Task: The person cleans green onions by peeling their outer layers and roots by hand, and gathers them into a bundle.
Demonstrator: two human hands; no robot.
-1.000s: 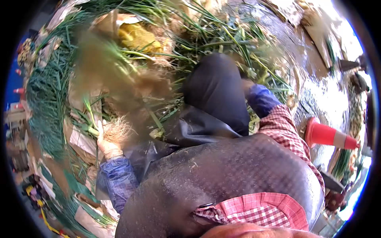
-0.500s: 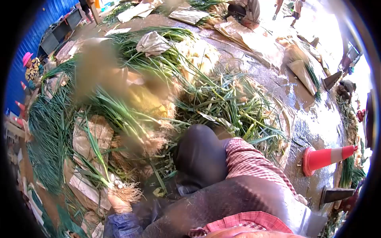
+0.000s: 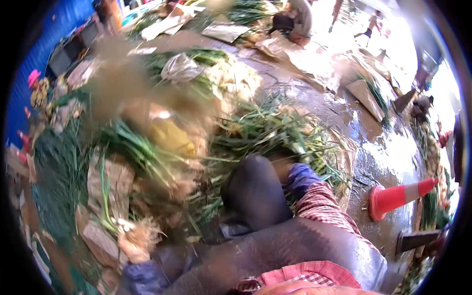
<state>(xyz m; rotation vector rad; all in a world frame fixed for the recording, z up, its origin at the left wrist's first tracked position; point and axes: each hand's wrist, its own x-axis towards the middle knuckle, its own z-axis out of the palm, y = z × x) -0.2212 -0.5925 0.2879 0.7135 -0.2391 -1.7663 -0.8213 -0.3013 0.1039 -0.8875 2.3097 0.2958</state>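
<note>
Wet, glinting floor (image 3: 364, 164) to the right, a red-and-white cone (image 3: 404, 194) lying across the view on that side; blue wall (image 3: 49, 46) at far left. Head view, the only one; smudges blur part of it. My left hand (image 3: 132, 246) is at lower left, fingers curled round a small bunch of green onions (image 3: 104, 199), white bulbs together at my fingertips, roots spilling rightward, leaves pointing up over brown sacking (image 3: 115, 177). My right hand (image 3: 281, 168) is low beside my dark-clad knee (image 3: 255, 189), at the near edge of a loose heap of greens (image 3: 275, 132); partly hidden and blurred, so cannot tell whether it grips any. Progress, as I judge it: one handful gathered, bulbs aligned, roots on, no tie that I can make out. Ahead of it, a larger bundle (image 3: 140, 150) lies fairly straight, near a yellow bag (image 3: 172, 137). Much remains ungathered: the heap by my knee is tangled, leaves every which way. Long dark greens (image 3: 59, 182) also lie massed at far left. Overall share done: cannot tell.
</note>
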